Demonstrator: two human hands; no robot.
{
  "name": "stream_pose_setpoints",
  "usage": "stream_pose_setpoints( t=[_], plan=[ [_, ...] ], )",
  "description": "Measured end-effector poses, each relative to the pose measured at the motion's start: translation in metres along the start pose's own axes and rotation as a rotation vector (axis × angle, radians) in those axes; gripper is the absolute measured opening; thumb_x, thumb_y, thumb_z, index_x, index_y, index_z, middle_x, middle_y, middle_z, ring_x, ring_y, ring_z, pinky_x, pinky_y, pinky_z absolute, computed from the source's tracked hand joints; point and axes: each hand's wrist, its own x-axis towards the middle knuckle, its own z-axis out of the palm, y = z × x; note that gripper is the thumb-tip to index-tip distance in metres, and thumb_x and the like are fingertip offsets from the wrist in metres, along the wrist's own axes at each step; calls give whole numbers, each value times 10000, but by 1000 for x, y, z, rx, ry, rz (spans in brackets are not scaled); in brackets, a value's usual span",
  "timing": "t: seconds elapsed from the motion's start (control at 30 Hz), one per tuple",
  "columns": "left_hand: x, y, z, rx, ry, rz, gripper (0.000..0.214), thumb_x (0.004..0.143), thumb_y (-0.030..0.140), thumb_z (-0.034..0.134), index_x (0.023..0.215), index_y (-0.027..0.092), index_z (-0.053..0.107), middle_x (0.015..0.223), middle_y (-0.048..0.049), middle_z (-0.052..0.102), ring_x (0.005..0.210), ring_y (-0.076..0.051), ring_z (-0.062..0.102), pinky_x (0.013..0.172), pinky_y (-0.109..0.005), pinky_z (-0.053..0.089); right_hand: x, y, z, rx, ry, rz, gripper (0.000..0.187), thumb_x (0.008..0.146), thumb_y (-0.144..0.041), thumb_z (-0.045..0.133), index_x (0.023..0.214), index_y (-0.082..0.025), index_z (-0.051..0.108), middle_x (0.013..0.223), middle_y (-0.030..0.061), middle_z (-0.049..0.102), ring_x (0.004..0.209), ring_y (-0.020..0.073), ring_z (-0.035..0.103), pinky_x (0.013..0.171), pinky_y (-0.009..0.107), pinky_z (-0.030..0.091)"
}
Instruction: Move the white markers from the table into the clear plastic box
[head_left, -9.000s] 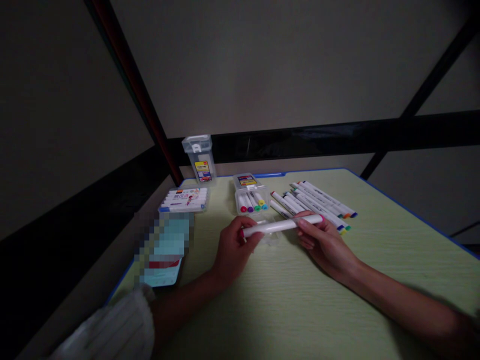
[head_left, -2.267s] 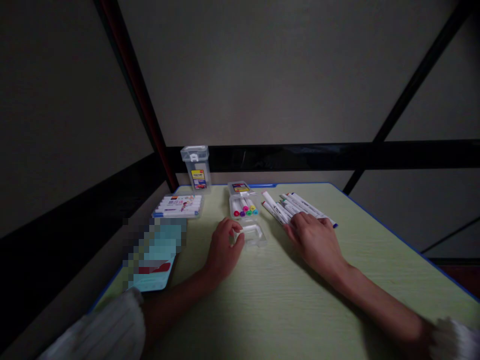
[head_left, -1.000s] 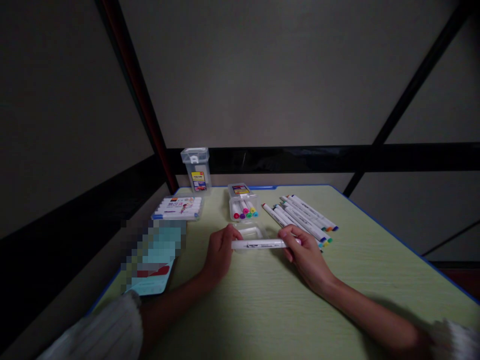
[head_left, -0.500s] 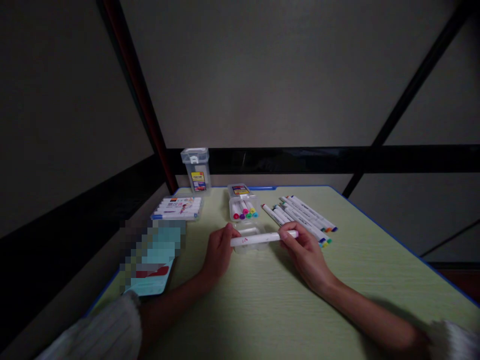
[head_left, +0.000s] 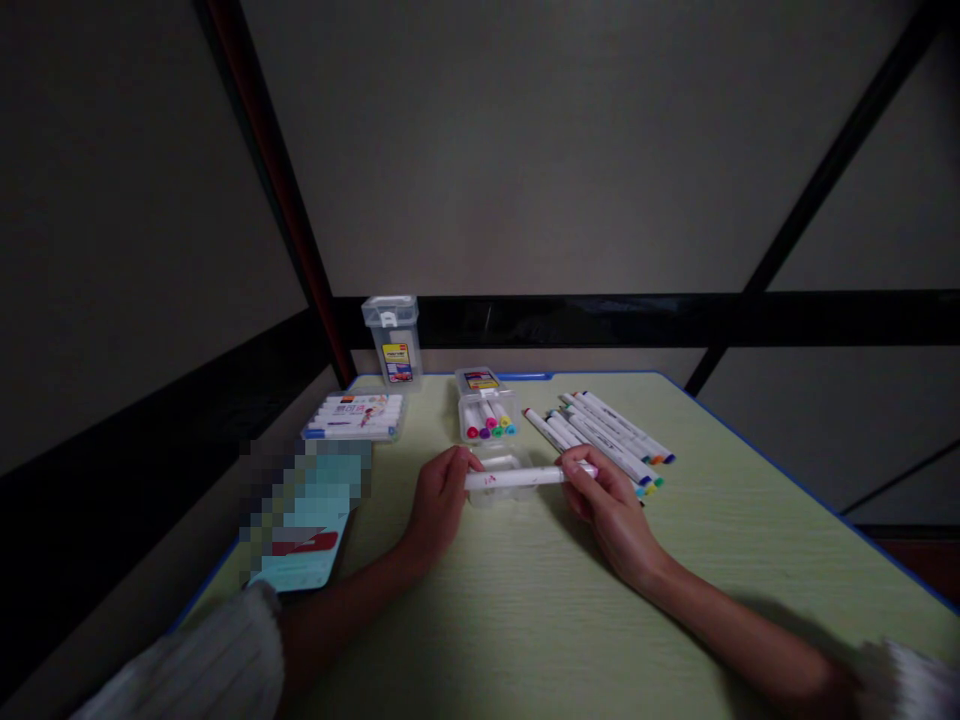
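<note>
A white marker [head_left: 517, 478] with small pink marks and a pink end lies level between both my hands, above the table. My left hand [head_left: 441, 500] pinches its left end. Thumb and fingers of my right hand [head_left: 606, 505] close on the pink-tipped right end. Behind and below the marker sits a clear plastic lid [head_left: 501, 458], partly hidden by it. Just beyond is a clear box [head_left: 487, 408] lying on its side, holding several white markers with coloured ends. Right of it, several white markers [head_left: 611, 432] lie loose in a slanted group, close to my right hand.
A clear upright box [head_left: 394, 340] with a yellow label stands at the far left corner. In front of it lies a flat clear case [head_left: 358, 417] of white pens. A phone [head_left: 307, 560] with a teal screen, partly pixelated, rests near my left forearm. Walls enclose the table's [head_left: 480, 620] back and left.
The marker and both hands have shifted very slightly to the right. My grip at both ends looks the same, and the other things have stayed in place.
</note>
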Motion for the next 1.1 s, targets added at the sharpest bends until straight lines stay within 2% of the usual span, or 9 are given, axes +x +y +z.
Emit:
stream_pose_setpoints(
  t=[0.2, 0.43, 0.57, 0.7, 0.8, 0.93, 1.03, 1.1],
  plan=[
    [-2, -1, 1, -57, 11, -16, 215, 787, 380, 464, 743, 173, 498, 473, 98, 322, 361, -47, 283, 352, -156, 230, 1, 2, -1, 21, -7, -1, 229, 791, -407, 552, 715, -201, 491, 462, -79, 321, 412, 78, 257, 394, 223, 156],
    [0, 1, 2, -38, 15, 37, 156, 785, 338, 468, 767, 183, 454, 416, 111, 334, 350, -55, 307, 344, -148, 213, 1, 2, -1, 41, 10, 6, 239, 772, -416, 566, 704, -201, 486, 453, -81, 329, 401, 77, 256, 389, 217, 164],
    [0, 0, 1, -34, 31, 97, 114, 771, 283, 489, 790, 173, 466, 536, 76, 428, 431, -57, 389, 407, -155, 301, 1, 2, -1, 31, 18, 29, 262, 774, -433, 554, 684, -201, 472, 437, -79, 349, 395, 77, 255, 388, 214, 163],
    [0, -3, 2, -46, 21, 108, 117, 769, 259, 500, 852, 178, 480, 666, 49, 467, 486, -55, 428, 418, -156, 310, 2, 1, -1, 50, 26, 44, 262, 776, -428, 555, 685, -198, 468, 438, -75, 352, 402, 77, 260, 389, 210, 168],
    [-1, -3, 3, -76, 7, 92, 138, 775, 301, 502, 842, 182, 483, 648, 53, 454, 471, -53, 423, 391, -150, 286, 2, -1, 0, 42, 35, 50, 259, 769, -426, 563, 685, -199, 470, 440, -75, 352, 403, 77, 262, 388, 207, 173],
    [-2, -2, 4, -112, -43, 13, 322, 801, 476, 429, 729, 168, 488, 496, 88, 340, 332, -34, 267, 316, -163, 184, 1, -2, 1, 38, 34, 40, 262, 762, -429, 562, 671, -201, 470, 441, -71, 366, 399, 81, 276, 383, 208, 189],
    [-2, -3, 3, -114, -17, -25, 435, 796, 557, 380, 690, 154, 502, 497, 78, 355, 305, -23, 222, 296, -175, 141, 0, -2, 1, 51, 22, 47, 251, 755, -414, 568, 662, -199, 478, 431, -70, 379, 398, 80, 287, 381, 203, 196],
    [-2, -4, 2, -105, -15, -16, 423, 798, 546, 392, 700, 151, 509, 504, 74, 359, 313, -24, 235, 298, -172, 146, 0, -2, 1, 61, 20, 54, 243, 755, -403, 570, 661, -197, 480, 430, -70, 380, 400, 78, 289, 382, 201, 195]
  ],
)
